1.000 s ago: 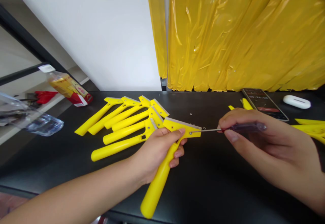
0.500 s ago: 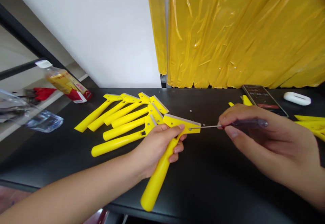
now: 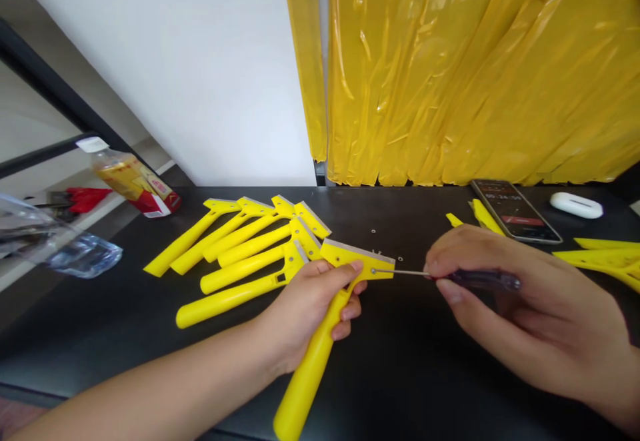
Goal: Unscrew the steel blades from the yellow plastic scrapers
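My left hand (image 3: 313, 308) is closed round the neck of a yellow scraper (image 3: 313, 374), thumb pressed on its head and handle pointing down toward me. A metal blade edge runs along the top of that head, which carries two small screws. Between thumb and fingers, my right hand (image 3: 530, 314) grips a screwdriver (image 3: 480, 279) with a dark, see-through handle. Its thin shaft lies almost level, the tip at the right screw (image 3: 373, 270). Several more yellow scrapers (image 3: 227, 306) lie fanned out to the left, the nearest ones right beside my left hand.
A black table (image 3: 400, 374) carries a phone (image 3: 517, 211), a white earbud case (image 3: 577, 205) and yellow plastic parts (image 3: 600, 258) on the right. Tiny washers (image 3: 401, 259) lie behind the scraper. A drink bottle (image 3: 133, 178) and a clear container (image 3: 75, 248) stand left. Yellow sheeting (image 3: 450, 74) hangs behind.
The view has tilted slightly, so the table appears lower. Both hands keep their grips, and the screwdriver tip stays at the same screw.
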Tool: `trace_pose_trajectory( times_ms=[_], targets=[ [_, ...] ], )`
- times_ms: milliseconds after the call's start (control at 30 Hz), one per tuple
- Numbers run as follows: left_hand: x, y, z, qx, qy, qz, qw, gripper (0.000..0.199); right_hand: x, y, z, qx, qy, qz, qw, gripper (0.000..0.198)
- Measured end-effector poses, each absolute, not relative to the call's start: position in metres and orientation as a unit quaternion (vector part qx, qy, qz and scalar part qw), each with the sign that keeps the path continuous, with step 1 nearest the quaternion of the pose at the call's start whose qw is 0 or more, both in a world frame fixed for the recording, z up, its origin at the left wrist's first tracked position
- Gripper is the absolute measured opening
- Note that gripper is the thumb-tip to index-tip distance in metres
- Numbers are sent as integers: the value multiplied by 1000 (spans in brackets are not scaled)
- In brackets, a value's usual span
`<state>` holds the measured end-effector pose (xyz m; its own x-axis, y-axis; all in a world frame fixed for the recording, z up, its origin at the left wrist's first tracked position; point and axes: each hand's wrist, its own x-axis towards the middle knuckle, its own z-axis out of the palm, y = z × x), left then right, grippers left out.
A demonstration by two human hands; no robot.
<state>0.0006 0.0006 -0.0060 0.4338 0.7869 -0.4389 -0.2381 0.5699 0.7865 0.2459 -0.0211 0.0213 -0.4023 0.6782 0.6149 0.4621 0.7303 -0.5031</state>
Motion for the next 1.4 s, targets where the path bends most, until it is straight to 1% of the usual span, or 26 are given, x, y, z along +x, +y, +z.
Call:
trace_pose_trajectory(
  times_ms=[233,400,533,633,700,800,933,1033,1133,1233,1300,1400],
  targets=[
    [-1,1,-8,328,416,325,784,24,245,-21,27,-322,-853,101,399,26],
    [2,0,-7,336,418,326,779,23,244,-23,30,-292,-865,79,399,20],
    [2,-3,-6,355,433,320,764,27,244,-26,32,-329,-864,44,378,8],
    [2,-5,-6,375,441,296,760,28,244,-30,31,-376,-847,-6,374,1],
    [3,-6,-7,387,448,278,756,30,244,-33,29,-400,-837,-38,371,6],
    [4,-7,-9,394,462,268,748,32,243,-39,28,-376,-861,-69,336,12],
    [5,-6,-9,387,471,267,746,33,241,-46,29,-373,-876,-67,298,9],
    [5,-5,-10,389,472,272,743,33,242,-50,29,-391,-870,-107,279,4],
    [4,-4,-11,392,469,276,742,33,243,-52,27,-387,-874,-116,270,13],
    [4,-3,-13,389,470,276,742,33,243,-52,26,-412,-865,-116,262,10],
    [3,-3,-14,392,473,277,738,33,243,-50,27,-418,-861,-135,256,14],
    [3,-3,-14,394,481,273,734,33,242,-48,28,-408,-866,-136,254,13]
  ],
)
